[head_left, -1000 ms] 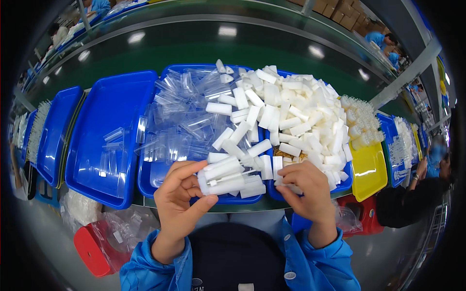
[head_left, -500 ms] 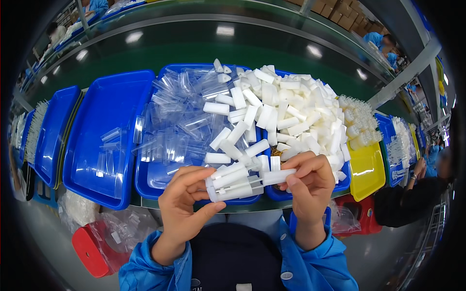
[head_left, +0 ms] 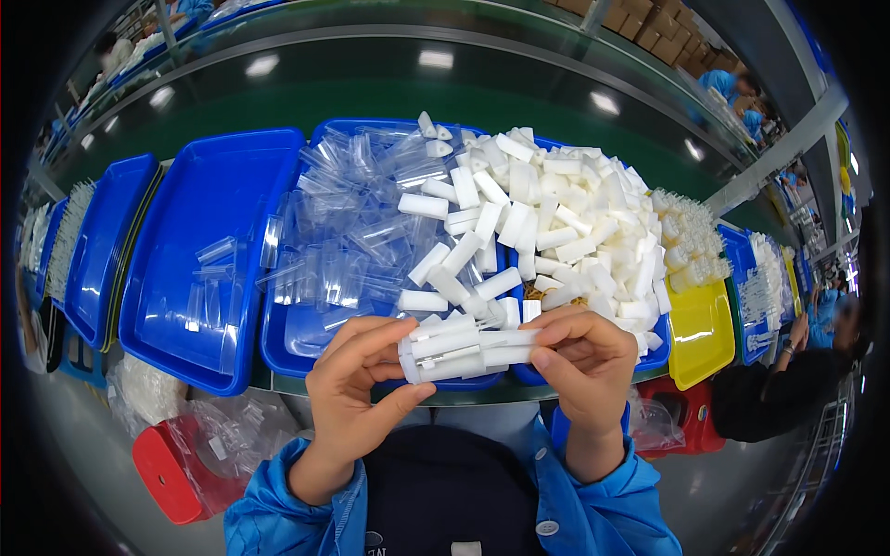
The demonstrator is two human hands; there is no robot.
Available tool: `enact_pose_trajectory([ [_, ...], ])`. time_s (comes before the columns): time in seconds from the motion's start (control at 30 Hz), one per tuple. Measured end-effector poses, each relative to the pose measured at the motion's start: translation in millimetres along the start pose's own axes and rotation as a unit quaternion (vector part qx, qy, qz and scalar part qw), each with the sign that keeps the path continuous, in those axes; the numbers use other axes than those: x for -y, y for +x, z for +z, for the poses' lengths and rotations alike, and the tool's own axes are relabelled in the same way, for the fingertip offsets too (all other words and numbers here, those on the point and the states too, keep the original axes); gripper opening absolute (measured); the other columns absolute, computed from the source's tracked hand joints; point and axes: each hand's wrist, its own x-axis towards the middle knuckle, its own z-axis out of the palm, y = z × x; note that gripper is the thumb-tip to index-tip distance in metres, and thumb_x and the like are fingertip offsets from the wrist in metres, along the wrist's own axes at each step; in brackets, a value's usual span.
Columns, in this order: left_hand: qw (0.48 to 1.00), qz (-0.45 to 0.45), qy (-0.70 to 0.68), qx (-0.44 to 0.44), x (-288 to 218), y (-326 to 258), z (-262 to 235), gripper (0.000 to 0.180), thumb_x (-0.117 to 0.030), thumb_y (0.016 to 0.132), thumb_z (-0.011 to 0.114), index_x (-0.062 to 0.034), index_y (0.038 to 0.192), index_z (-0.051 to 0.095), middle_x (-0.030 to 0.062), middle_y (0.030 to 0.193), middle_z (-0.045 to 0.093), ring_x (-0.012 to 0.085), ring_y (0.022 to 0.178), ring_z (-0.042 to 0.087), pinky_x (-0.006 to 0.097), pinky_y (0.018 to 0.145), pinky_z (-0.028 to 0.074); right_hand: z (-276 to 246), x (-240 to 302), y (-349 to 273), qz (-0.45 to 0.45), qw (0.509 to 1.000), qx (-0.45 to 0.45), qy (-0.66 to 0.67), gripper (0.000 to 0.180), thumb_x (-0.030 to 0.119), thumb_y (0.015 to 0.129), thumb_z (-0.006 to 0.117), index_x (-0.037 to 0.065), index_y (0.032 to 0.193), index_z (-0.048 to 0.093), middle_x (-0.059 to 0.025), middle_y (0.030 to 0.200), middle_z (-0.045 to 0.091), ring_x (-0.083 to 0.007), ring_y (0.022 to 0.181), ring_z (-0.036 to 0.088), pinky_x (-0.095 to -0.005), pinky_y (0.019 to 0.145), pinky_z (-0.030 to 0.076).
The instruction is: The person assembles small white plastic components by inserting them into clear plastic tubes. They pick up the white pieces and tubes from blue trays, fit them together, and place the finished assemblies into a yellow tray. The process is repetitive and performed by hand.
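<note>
Hands: left hand (head_left: 357, 394), right hand (head_left: 584, 366) both clamp white tubes (head_left: 459, 350) | count unclear

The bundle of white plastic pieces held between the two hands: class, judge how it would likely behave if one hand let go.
The bundle of white plastic pieces is several loose sticks side by side, so it would probably fan apart. The left hand and right hand pinch opposite ends, suggesting both are needed. The pieces look small, stiff and probably light, with smooth surfaces that may slide.
</note>
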Motion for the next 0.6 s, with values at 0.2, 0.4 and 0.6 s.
enact_pose_trajectory([
  [0.2, 0.998, 0.008, 0.059, 0.021, -1.3, -0.9, -2.4, 0.055, 0.010, 0.071, 0.075, 0.0096, 0.123, 0.057, 0.0173, 0.117, 0.054, 0.0240, 0.105, 0.063, 0.032, 0.086, 0.058, -5.3, 3.2, 1.4, -0.009, 1.000, 0.008, -0.016, 0.019, -0.014, 0.076, 0.065, -0.008, 0.094, 0.065, -0.0184, 0.100, 0.066, -0.0181, 0.090, 0.064, -0.0267, 0.077, 0.050],
  [0.4, 0.997, 0.015, 0.065, 0.029, -0.7, 0.0, -1.0, 0.057, 0.011, 0.070, 0.076, 0.0052, 0.124, 0.058, 0.0168, 0.115, 0.056, 0.0223, 0.099, 0.065, 0.031, 0.083, 0.060, -0.9, 4.0, 2.4, -0.016, 0.997, 0.026, -0.064, 0.021, -0.014, 0.074, 0.065, -0.007, 0.094, 0.066, -0.0173, 0.099, 0.067, -0.0189, 0.091, 0.064, -0.0281, 0.079, 0.050],
  [0.6, 0.996, 0.004, 0.083, 0.045, -1.2, -0.1, 2.8, 0.058, 0.008, 0.070, 0.078, 0.0023, 0.125, 0.059, 0.0140, 0.112, 0.057, 0.0205, 0.095, 0.066, 0.030, 0.081, 0.061, 9.0, 7.1, 3.4, -0.102, 0.977, 0.057, -0.180, 0.021, -0.011, 0.070, 0.069, -0.003, 0.089, 0.070, -0.0166, 0.098, 0.067, -0.0208, 0.088, 0.065, -0.0278, 0.076, 0.051],
])
